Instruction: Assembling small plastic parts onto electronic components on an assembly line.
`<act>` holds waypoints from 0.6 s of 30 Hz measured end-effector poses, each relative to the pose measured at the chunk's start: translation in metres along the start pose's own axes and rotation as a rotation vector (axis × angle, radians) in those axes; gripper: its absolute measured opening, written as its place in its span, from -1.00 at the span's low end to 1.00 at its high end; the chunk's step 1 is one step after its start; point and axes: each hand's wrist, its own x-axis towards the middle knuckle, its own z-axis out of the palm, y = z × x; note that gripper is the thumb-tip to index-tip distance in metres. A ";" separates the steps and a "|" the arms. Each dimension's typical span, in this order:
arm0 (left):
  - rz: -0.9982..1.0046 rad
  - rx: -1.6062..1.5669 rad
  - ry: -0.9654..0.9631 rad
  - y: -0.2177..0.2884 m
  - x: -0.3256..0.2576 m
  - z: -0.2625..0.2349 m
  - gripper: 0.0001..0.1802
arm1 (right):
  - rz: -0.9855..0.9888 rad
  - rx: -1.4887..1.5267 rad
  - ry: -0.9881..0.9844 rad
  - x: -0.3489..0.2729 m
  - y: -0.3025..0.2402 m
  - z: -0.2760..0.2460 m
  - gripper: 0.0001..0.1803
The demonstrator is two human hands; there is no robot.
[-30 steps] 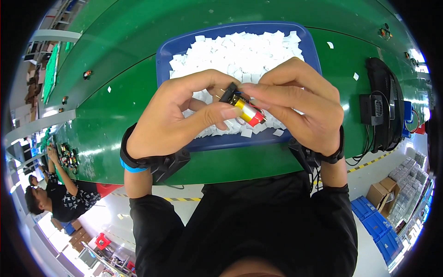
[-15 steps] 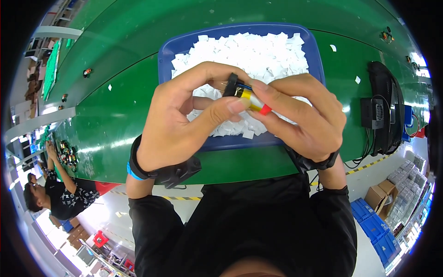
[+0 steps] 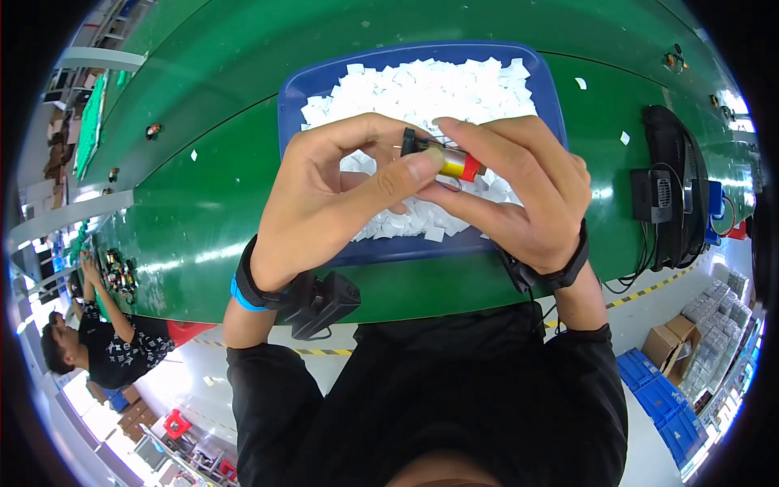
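Hand on the left [image 3: 316,199]: fingers [image 3: 423,166] pinching the cylinder near its black end, the firmer hold and nearer grasp.
Black cap [image 3: 409,143]: left end, thin pins poking leftward.
Cylinder [image 3: 453,165]: above the blue tray [image 3: 389,253] of paper bits [image 3: 430,89], long axis left to right, dipping slightly rightward.
Red end [image 3: 470,169]: towards the right palm.
Hand on the right [image 3: 531,183]: index finger above, thumb below, parted; contact I can't tell.
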 end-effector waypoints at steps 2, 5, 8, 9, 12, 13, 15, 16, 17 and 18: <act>0.000 0.025 -0.013 0.001 0.000 -0.001 -0.79 | 0.025 0.066 -0.036 0.001 0.001 -0.004 -0.48; 0.029 0.017 -0.022 0.003 0.000 0.000 -0.77 | 0.060 0.136 -0.047 0.003 -0.001 -0.004 -0.52; 0.027 0.034 -0.024 0.002 0.000 -0.001 -0.77 | 0.106 0.212 -0.033 0.003 -0.003 -0.004 -0.55; 0.025 0.042 -0.026 0.002 -0.001 -0.001 -0.77 | 0.143 0.234 -0.053 0.003 -0.004 -0.005 -0.56; 0.040 0.042 -0.022 0.001 -0.001 0.000 -0.77 | 0.217 0.273 -0.097 0.002 -0.004 -0.006 -0.57; 0.047 0.044 -0.020 0.001 -0.001 0.000 -0.77 | 0.208 0.284 -0.100 0.002 -0.003 -0.007 -0.57; 0.034 0.030 -0.027 0.000 0.000 -0.001 -0.77 | 0.191 0.303 -0.104 0.002 -0.001 -0.009 -0.57; 0.020 0.016 -0.035 -0.001 0.001 -0.001 -0.77 | 0.191 0.301 -0.103 0.001 -0.001 -0.009 -0.57; 0.007 0.001 -0.043 -0.001 0.001 -0.001 -0.76 | 0.165 0.265 -0.107 0.000 0.000 -0.010 -0.58; 0.008 0.002 -0.044 -0.001 0.001 0.000 -0.76 | 0.139 0.228 -0.110 -0.001 0.000 -0.011 -0.58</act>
